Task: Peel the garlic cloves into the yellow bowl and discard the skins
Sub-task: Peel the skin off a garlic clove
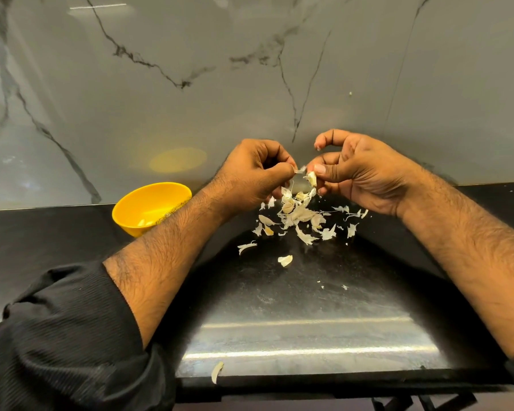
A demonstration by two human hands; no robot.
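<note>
in front of me i see a black desk, its surface glossy and speckled, with bright streaks of light reflected across the near part. behind it rises a pale grey marble wall with dark veins branching through it (one small light speck sits on it to the right, too small to tell what it is). there is a soft yellow glow reflected low on the wall. a black ribbed sleeve fills the lower left corner.

Yellow bowl; black counter; grey-veined white wall; black sleeve
</note>
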